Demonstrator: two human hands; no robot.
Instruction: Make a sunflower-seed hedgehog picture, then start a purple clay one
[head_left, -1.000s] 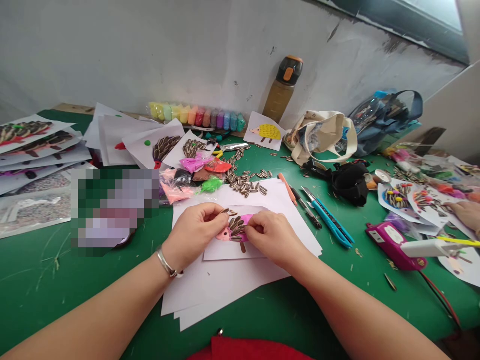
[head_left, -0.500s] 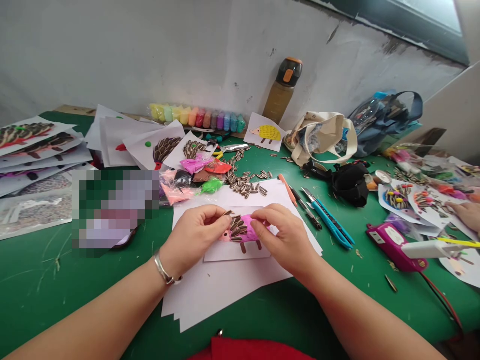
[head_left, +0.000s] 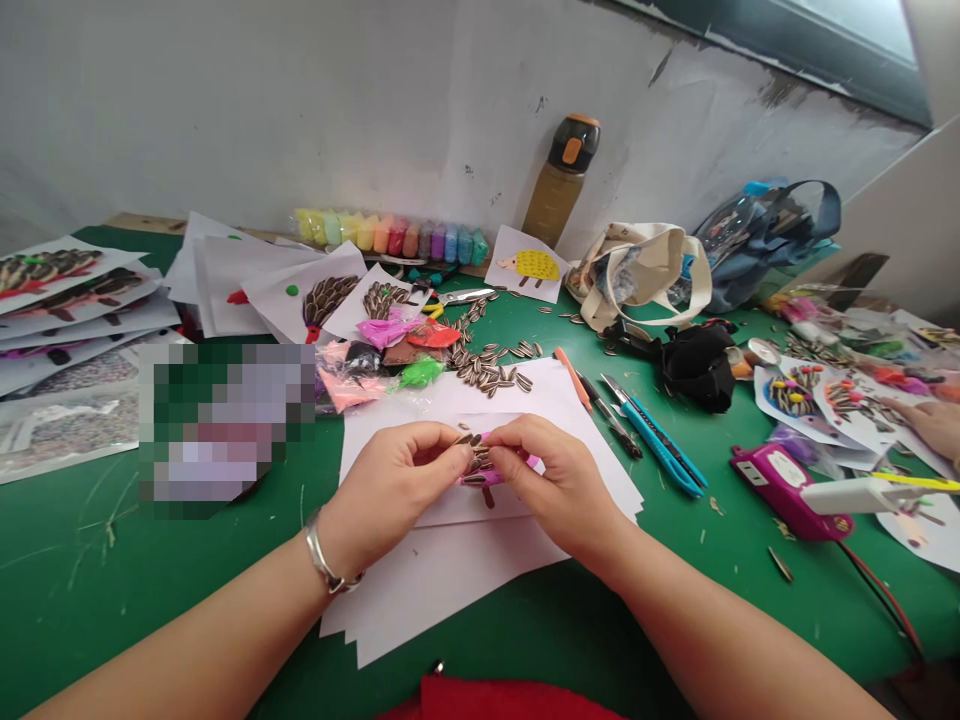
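Seeds point(head_left: 480, 461) on a pink shape point(head_left: 501, 481) lie between both hands point(head_left: 394, 472).

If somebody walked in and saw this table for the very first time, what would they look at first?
Probably the left hand and right hand, with fingertips close together at a pink, seed-studded figure on white paper in the middle. Next might come the rainbow row of packets along the back, then the orange-topped bottle by the wall.
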